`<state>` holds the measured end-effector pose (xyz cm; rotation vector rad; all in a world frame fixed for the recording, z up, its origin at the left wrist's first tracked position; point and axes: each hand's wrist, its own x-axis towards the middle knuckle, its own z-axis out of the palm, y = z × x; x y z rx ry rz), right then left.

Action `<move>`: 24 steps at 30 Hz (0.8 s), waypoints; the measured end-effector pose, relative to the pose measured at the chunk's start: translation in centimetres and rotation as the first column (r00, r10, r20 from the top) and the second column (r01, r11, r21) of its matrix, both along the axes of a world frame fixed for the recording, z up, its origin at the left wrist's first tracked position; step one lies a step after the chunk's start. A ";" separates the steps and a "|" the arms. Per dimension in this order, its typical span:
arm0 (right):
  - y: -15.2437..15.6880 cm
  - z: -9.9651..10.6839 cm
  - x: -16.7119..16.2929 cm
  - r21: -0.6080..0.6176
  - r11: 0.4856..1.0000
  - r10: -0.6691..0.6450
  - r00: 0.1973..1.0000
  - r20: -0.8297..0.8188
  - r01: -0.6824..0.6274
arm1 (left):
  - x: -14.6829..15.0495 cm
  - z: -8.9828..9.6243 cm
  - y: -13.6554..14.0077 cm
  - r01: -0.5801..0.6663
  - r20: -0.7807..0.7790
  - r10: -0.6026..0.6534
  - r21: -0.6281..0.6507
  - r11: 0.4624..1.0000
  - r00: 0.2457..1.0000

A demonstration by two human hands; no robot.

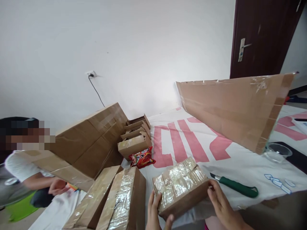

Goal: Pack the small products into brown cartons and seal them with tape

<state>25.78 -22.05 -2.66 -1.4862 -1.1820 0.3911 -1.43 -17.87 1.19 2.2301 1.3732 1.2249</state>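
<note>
A small cardboard box is in front of me, tilted a little on the cloth. Its top shows rows of shiny, clear-plastic-wrapped packs or tape; I cannot make out which. My left hand grips its left end, thumb along the near side. At the right end, the fingers of my right hand hold the corner. A green-handled knife lies just right of the box, blade towards it. To the left stand two taped cardboard boxes, side by side.
Behind are a red snack packet, a row of opened cardboard boxes and a large carton. A tall cardboard sheet stands at right, near a clear plastic bowl. Another person crouches at far left.
</note>
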 end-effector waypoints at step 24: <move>6.9 20.0 2.0 -0.422 0.764 0.615 0.353 0.705 -0.489 | 2.2 -1.7 1.3 0.073 0.201 -0.051 -0.105 0.992 0.978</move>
